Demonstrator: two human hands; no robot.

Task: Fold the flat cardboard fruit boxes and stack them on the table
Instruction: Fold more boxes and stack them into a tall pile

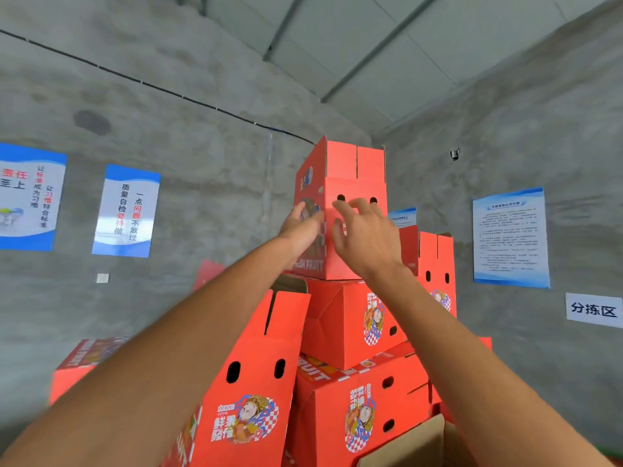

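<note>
Fruit-packing warehouse, sorting area. Bare concrete walls (209,136), panelled metal roof (387,45), quality-control posters (126,210), a notice sheet (510,237), a "分拣区" (sorting zone) sign (594,310), red printed fruit boxes (350,325) piled high.

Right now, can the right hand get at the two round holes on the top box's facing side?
Probably yes. The right hand is open, fingers spread against the top box, fingertips just below the holes. Nothing lies between them. The left hand rests on the adjoining side, clear of that path.
</note>
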